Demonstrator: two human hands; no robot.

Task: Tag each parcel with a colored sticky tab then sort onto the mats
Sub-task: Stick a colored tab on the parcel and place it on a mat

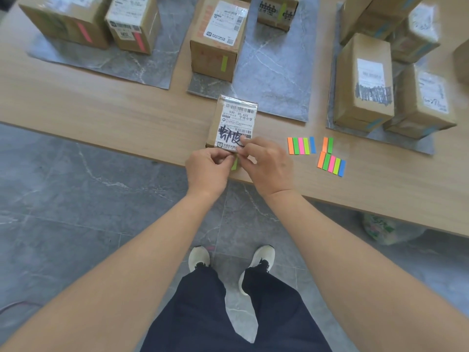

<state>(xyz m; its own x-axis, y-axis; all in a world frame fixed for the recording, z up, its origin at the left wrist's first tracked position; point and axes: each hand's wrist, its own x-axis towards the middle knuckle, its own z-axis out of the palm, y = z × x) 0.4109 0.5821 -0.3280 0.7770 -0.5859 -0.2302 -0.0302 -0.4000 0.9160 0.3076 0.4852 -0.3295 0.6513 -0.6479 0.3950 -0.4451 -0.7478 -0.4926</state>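
Two hands meet at the near edge of a small parcel [232,123] that lies label-up on the wooden desk [101,115], close to its front edge and just before the middle mat [274,72]. The left hand [206,171] and the right hand [270,165] have their fingers curled in together, and between them they have a pinching grip on a yellow-green tab [234,164], which hangs just below the parcel's near edge. The right thumb rests on the bottom of the parcel's printed label. To the right of the hands, on the bare desk, lie loose strips of coloured tabs [301,146] in orange, green, pink, yellow-green and blue. Farther back lie three grey marbled mats. The left mat [101,62] carries two parcels with pink tabs [132,24], the middle one carries parcels with green tabs [218,41], and the right mat [380,133] carries several parcels marked in blue [363,82]. Below, the person stands in dark trousers and white shoes [199,257] on a grey tiled floor, and a plastic bag [380,229] sits under the desk's edge.
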